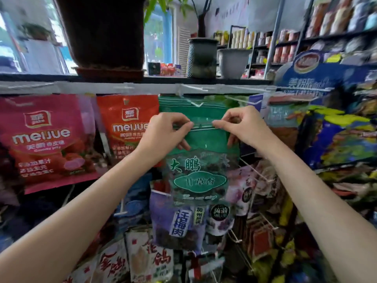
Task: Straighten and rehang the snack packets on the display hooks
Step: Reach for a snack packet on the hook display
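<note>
Holding green snack packet [199, 160] by its top edge with both hands, in front of the display rack below the front edge of the shelf [122, 86]. Left hand [165, 133]: fingers [183, 125] curled, thumb and forefinger pinching the packet's upper seal strip at its left part. Right hand [242, 127]: fingers [219, 125] curled likewise, pinching the same strip at its right part; remaining fingertips tucked behind the packet's right edge. Packet upright, roughly level, its top just below a white wire hook [195, 103] that projects from the shelf's front rail. More green packets [183, 103] hanging on that hook directly behind; cannot tell whether the held packet's hole is on the hook. Orange-red packet [126, 127] hanging just left, partly covered by left hand; pink packet [47, 139] further left, near the rack's left edge. Purple packet [175, 223] hanging below the green one, overlapped by its lower edge. Blue display carton [336, 111] at the right edge. Dark plant pot [202, 58] and grey pot [233, 62] standing on top of the shelf.
</note>
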Motion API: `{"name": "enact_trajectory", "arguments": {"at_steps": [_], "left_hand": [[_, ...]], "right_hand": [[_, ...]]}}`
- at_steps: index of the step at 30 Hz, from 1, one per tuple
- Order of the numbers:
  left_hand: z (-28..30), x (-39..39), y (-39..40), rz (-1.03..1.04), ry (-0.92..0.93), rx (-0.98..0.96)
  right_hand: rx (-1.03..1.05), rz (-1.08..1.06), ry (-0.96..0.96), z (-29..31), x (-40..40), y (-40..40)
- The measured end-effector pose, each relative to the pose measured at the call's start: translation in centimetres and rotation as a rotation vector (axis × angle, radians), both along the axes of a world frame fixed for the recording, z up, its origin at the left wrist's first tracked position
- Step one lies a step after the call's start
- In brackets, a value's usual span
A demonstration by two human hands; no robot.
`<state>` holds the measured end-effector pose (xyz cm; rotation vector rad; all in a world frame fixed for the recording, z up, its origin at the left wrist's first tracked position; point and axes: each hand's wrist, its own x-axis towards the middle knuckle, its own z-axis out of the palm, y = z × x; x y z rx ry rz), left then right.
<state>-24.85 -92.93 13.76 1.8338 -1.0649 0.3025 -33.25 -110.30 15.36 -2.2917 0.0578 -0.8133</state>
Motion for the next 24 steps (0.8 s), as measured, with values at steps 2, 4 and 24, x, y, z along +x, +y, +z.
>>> {"name": "enact_trajectory", "arguments": {"at_steps": [2,4,24], "left_hand": [[0.8,0.1,-1.5,0.071,-0.081,-0.021],[1.8,0.4,-2.6,0.118,-0.093,-0.048],[2.8,4.3,-4.5,0.118,0.123,0.061]], "right_hand": [[-0.029,-0.016,-0.053,0.7,0.6,-1.4],[-0.019,-0.002,-0.107,1.6,1.4,-2.4],[-0.222,-0.068,0.064,2.6,7.4,-4.1]]}}
